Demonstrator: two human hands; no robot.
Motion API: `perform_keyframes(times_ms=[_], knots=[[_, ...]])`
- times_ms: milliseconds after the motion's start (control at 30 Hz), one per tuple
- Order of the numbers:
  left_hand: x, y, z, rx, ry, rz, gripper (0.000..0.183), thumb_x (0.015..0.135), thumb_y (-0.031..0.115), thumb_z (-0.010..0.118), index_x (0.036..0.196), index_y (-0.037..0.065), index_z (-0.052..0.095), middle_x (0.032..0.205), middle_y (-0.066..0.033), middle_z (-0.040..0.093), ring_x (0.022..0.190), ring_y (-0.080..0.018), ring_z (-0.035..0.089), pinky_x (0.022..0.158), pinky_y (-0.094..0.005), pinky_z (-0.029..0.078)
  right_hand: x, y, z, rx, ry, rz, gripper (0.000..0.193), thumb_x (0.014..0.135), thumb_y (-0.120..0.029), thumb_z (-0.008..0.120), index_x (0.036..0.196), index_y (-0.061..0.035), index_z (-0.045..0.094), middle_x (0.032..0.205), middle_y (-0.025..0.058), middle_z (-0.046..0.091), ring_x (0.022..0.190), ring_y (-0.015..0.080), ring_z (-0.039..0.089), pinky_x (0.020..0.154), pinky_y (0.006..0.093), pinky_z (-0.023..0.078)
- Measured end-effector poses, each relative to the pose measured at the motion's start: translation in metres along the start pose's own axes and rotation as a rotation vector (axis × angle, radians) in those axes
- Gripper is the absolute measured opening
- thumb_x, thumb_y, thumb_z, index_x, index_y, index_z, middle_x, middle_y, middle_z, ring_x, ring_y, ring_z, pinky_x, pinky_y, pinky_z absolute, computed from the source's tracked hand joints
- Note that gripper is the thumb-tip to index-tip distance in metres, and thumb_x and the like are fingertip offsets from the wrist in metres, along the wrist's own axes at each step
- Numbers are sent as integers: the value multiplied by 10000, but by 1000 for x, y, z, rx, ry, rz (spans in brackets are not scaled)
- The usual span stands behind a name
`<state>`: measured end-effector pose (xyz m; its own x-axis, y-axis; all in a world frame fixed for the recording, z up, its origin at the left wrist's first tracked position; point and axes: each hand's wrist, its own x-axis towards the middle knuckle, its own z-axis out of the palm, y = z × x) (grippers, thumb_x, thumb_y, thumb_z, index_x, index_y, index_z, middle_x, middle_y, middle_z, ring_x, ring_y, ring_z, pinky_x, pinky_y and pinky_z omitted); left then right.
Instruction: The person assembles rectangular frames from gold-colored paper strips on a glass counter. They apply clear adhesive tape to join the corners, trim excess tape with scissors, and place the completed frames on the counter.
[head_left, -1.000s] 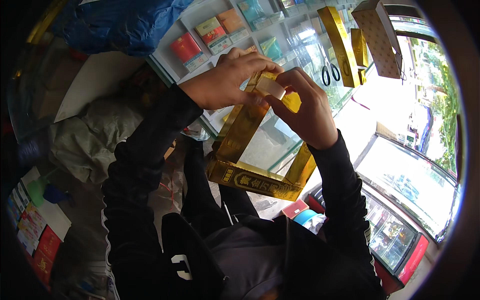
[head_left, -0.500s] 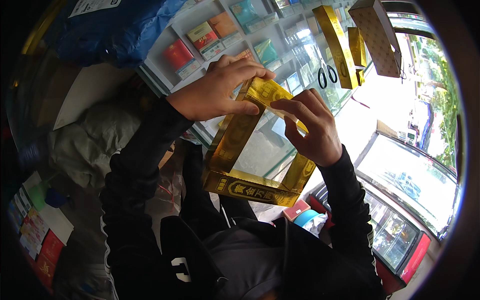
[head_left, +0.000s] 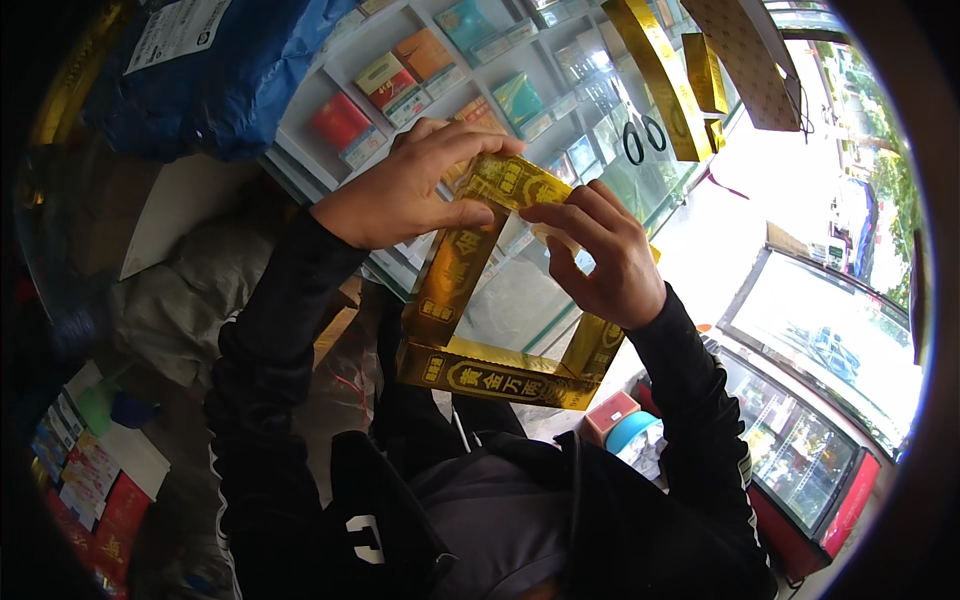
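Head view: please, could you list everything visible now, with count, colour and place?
carton frame: one, gold, between both hands
display counter: one, white, ahead
small packs: many, mixed colours, inside display counter
long box: one, gold, upper right
patterned box: one, brown, upper right
scissors: one pair, black handles, beside long box
wrapped parcel: one, blue, upper left
crumpled cover: one, grey, left
cooler: one, red sides, lower right
left hand and right hand: two, black sleeves, at carton frame

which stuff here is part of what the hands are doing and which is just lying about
In hand:
- gold cardboard frame
- left hand, gripping its corner
- right hand, at its top edge

Apparently just lying about:
- blue plastic bag
- scissors, untouched
- red box
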<state>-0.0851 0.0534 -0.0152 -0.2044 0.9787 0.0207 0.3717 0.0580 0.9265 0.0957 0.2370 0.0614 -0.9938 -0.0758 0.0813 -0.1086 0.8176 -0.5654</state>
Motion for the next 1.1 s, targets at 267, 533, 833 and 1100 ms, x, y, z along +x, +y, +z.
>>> perform_keyframes(times_ms=[267,533,833,1100], knots=[[0,2,-1,-43,-8,-17,676,891,375,747,1481,162,496,1489,-64,484,1423,-271,357,1203,-463,292,2,-2,5,-57,22,-31,349,727,47,663,1060,-53,690,852,80,558,803,261,581,697,387,531],[0,1,-2,-21,-9,-6,661,894,361,750,1475,161,505,1485,-60,489,1423,-269,357,1206,-452,287,8,-15,5,-244,-22,-27,298,717,-23,699,1014,-41,678,836,65,524,822,244,546,727,373,515],[3,-2,7,8,119,30,536,953,411,675,1438,214,559,1414,-20,591,1313,-274,415,1151,-459,308,8,-21,2,-323,-78,-8,391,729,-19,767,1115,-52,712,947,73,632,839,229,586,739,368,549],[5,19,19,290,227,-52,437,923,310,715,1327,185,606,1313,-11,632,1211,-235,488,1095,-415,299,2,-21,4,-291,-79,51,422,751,-24,768,1160,-54,670,993,87,626,903,255,612,784,375,562]])
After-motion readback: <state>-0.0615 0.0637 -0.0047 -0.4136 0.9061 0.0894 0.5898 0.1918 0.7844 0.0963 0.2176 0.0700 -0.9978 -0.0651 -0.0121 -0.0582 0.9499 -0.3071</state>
